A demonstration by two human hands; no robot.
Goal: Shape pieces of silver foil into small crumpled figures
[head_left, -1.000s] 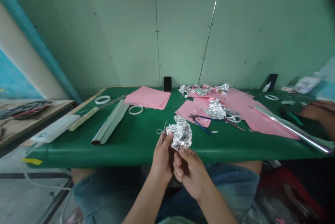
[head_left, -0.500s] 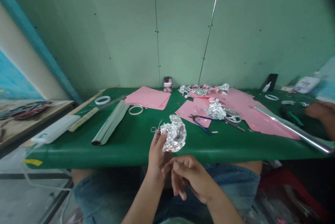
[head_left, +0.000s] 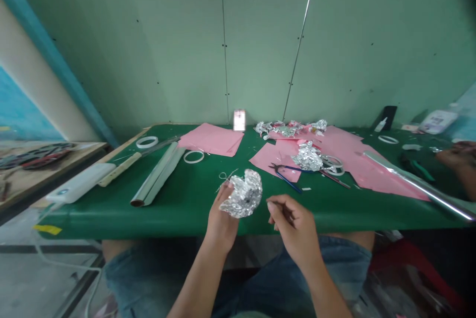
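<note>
My left hand (head_left: 222,216) is shut on a crumpled ball of aluminium foil (head_left: 243,195), holding it from below and the left. A thin, pale wire or thread (head_left: 226,177) sticks out beyond the foil and my fingertips. My right hand (head_left: 293,223) hangs in the air to the right of the foil, apart from it, over the front edge of the green table (head_left: 208,221). Its thumb and fingers are slightly apart, and nothing shows in them.
Pink paper sheets (head_left: 211,138), blue-handled pliers (head_left: 285,178), foil scraps (head_left: 307,157) and white rings (head_left: 193,157) lie on the table. A foil roll (head_left: 156,174) lies at left. Another person's hand (head_left: 456,157) is at far right near green-handled pliers (head_left: 415,168).
My right hand has left the foil and moved right, away from my left hand. The foil ball has turned slightly in my left hand and sits a little lower.
</note>
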